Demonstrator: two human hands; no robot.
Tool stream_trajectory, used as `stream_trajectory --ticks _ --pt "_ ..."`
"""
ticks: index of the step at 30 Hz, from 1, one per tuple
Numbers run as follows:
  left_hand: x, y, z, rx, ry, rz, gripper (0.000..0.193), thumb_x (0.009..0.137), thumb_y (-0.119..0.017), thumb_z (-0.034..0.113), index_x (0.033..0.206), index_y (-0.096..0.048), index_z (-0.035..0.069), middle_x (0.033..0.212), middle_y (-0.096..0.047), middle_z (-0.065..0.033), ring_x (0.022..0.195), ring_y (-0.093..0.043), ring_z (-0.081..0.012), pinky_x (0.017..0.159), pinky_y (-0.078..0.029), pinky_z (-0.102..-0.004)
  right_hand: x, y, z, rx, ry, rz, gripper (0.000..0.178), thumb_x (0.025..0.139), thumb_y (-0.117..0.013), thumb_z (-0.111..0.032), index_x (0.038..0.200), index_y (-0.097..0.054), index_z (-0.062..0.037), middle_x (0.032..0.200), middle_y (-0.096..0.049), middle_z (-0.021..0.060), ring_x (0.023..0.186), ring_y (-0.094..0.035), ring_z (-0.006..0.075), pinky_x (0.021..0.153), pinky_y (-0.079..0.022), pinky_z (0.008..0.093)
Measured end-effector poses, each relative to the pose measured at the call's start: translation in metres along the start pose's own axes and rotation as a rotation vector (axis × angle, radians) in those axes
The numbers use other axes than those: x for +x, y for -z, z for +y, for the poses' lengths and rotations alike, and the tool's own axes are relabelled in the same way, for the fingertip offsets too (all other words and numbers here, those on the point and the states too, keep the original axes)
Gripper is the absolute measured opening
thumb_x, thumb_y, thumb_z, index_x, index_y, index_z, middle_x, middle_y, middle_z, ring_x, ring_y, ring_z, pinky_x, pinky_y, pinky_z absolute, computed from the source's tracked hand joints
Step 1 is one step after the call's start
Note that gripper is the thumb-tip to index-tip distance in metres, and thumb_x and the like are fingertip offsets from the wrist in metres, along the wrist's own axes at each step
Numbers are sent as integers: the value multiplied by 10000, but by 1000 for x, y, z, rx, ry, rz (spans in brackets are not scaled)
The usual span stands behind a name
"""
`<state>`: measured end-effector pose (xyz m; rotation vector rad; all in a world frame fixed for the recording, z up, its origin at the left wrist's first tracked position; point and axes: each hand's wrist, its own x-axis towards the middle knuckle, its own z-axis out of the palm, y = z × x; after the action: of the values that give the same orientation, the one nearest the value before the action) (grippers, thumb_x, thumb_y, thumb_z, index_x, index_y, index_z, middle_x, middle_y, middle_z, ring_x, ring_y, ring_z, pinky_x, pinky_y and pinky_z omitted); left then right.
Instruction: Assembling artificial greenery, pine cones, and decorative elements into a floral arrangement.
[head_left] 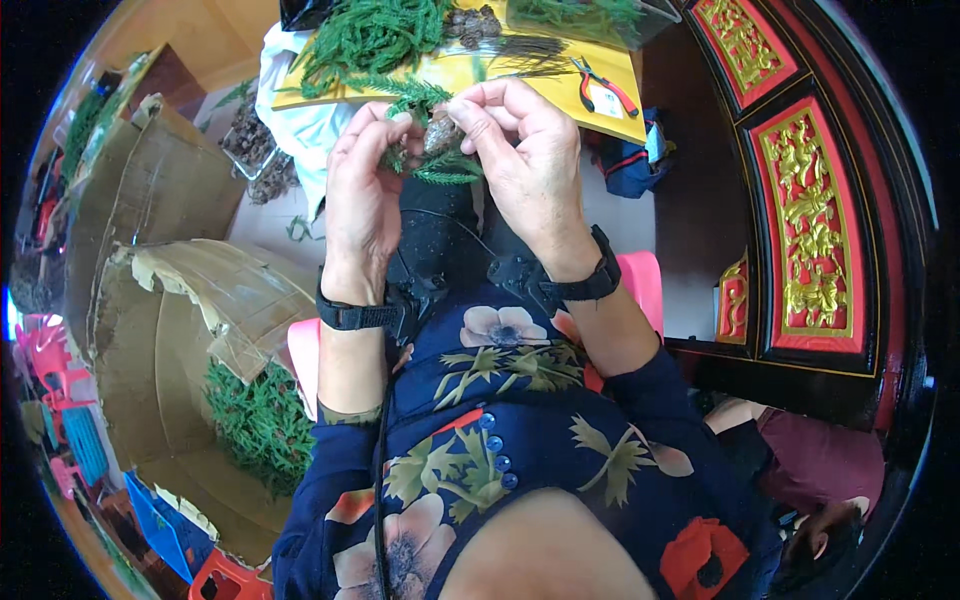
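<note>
Two pinches near the table's (pixel 548 92) edge: left hand (pixel 362 170) on sprigs (pixel 448 174), right hand (pixel 535 155) on the cone (pixel 440 135) among them. Joining seems in hand; next likely calls for steady holding.

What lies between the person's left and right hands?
A brown pine cone, with green sprigs above and below it in the head view.

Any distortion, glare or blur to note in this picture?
Head view throughout: fisheye distortion bends the dark frame at the right rim; a bright spot shows at far left; the left hand, right hand and pine cone look fairly sharp, while pink plastic items near the left rim look soft.
</note>
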<state>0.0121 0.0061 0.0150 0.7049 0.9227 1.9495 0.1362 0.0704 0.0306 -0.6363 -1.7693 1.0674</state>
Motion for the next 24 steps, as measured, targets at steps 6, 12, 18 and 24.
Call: stream_trajectory --ticks 6,12,18,24 --pt "3 -1 1 132 -9 17 106 867 -532 119 894 -583 30 754 -558 -1 679 -492 -74 642 -380 -210 2 1 4 33 -23 28 124 867 -598 -95 907 -599 23 809 -670 42 620 -535 36 583 -435 168" --pt "1 -4 5 100 -21 27 154 907 -499 150 921 -580 20 747 -549 -9 697 -493 -84 660 -381 -217 3 4 6 88 -50 8 126 867 -601 -93 912 -602 25 810 -663 37 619 -534 27 576 -430 158" --pt "6 6 2 -22 -17 -61 152 923 -463 144 878 -545 25 790 -578 -32 730 -510 -106 688 -388 -219 2 8 4 119 -58 -6 129 867 -600 -90 923 -597 26 795 -653 28 610 -531 28 571 -424 154" --pt "3 5 3 79 -14 -100 161 928 -442 151 857 -532 38 872 -616 -65 781 -552 -127 709 -402 -224 1 10 4 129 -67 -6 129 869 -600 -92 924 -595 25 765 -639 21 604 -531 33 566 -419 154"
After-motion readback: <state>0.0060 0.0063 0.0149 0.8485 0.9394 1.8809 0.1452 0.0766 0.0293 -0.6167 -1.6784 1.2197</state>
